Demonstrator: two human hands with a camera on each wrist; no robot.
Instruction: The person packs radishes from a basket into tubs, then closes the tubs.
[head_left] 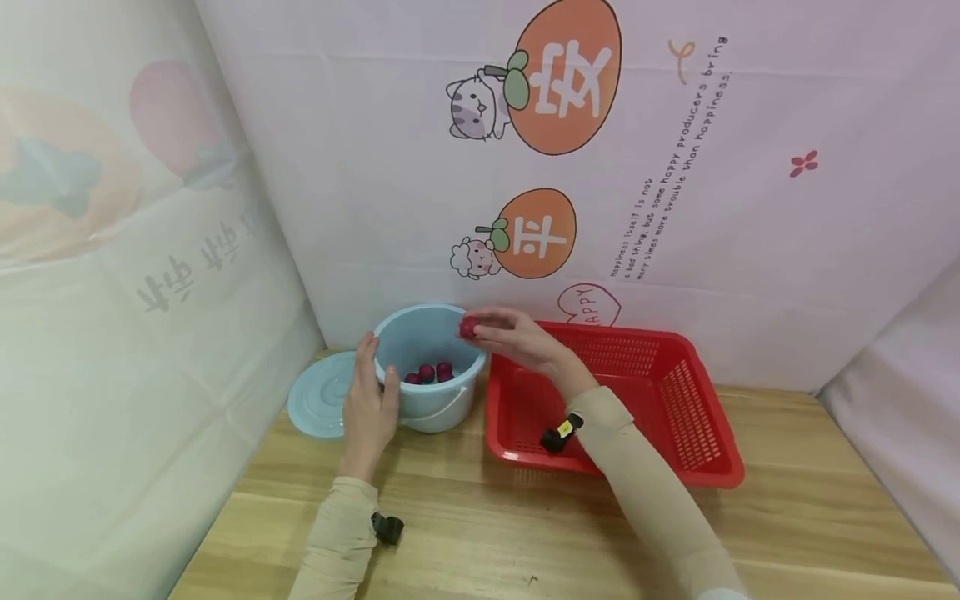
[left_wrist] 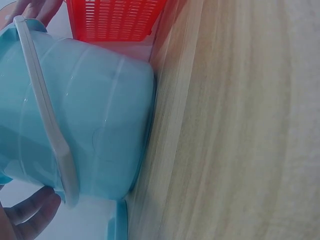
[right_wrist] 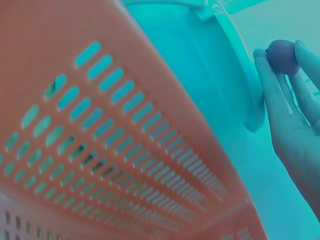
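A light blue bucket (head_left: pixel 438 408) with a pale handle (left_wrist: pixel 47 107) stands on the table, several dark red plums (head_left: pixel 427 373) lying at its bottom. My right hand (head_left: pixel 517 337) pinches one more plum (head_left: pixel 468 327) between thumb and fingertips, at the bucket's right rim. In the right wrist view this plum (right_wrist: pixel 283 57) sits at the fingertips beside the bucket's rim. My left hand (head_left: pixel 371 417) rests against the bucket's left side with fingers extended. Its fingers (left_wrist: pixel 37 215) touch the wall near the handle's end in the left wrist view.
A red perforated basket (head_left: pixel 615 471) stands right of the bucket, under my right forearm. The round blue lid (head_left: pixel 318 396) lies left of the bucket. Behind them hangs a white printed cloth (head_left: pixel 390 167). The wooden tabletop (head_left: pixel 465 533) extends in front.
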